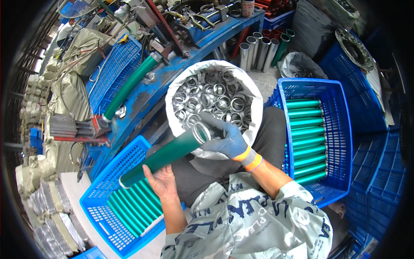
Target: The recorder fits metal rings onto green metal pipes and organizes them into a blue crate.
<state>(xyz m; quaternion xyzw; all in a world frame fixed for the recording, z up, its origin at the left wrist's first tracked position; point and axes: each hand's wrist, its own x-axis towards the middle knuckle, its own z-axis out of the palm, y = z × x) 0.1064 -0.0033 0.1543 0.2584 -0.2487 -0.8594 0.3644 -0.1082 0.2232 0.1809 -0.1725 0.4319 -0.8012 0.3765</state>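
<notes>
A green metal tube (166,159) lies slantwise across my lap, its lower left end above a blue crate. My bare left hand (163,181) grips it from below near that end, the thumb along its side. At the upper right end sits a silver metal ring (201,133). My right hand (228,139), in a blue-grey glove with an orange cuff, is closed at this ring; part of its grip is hidden. Just beyond stands a white sack (256,97) full of loose silver rings (207,100).
The blue crate at left (95,203) and another at right (345,134) hold rows of green tubes. A blue workbench (161,88) has a green tube (133,85) clamped in a fixture. Silver, red and green tubes (261,54) stand upright behind the sack.
</notes>
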